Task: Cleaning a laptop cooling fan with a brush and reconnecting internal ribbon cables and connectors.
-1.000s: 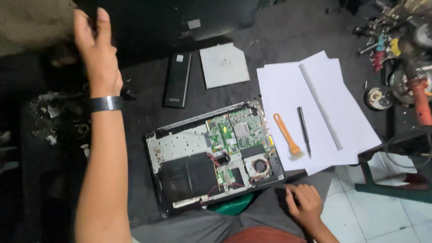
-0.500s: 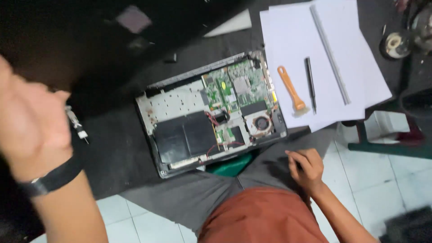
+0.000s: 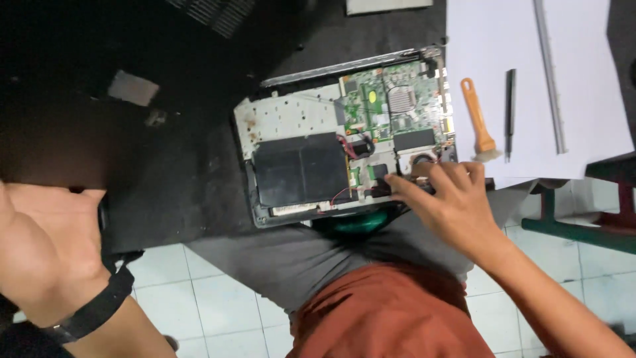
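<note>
Laptop lies opened on the dark surface, cover off and board bare, right hand fingering parts by the fan, left hand released, holding nothing.

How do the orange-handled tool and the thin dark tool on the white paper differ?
The orange-handled tool is thicker, bright orange, and ends in a wide pale tip; the thin dark tool is slim, black and pen-like. The orange one lies slightly tilted, the dark one almost straight. Both rest side by side on the white paper, untouched.
</note>
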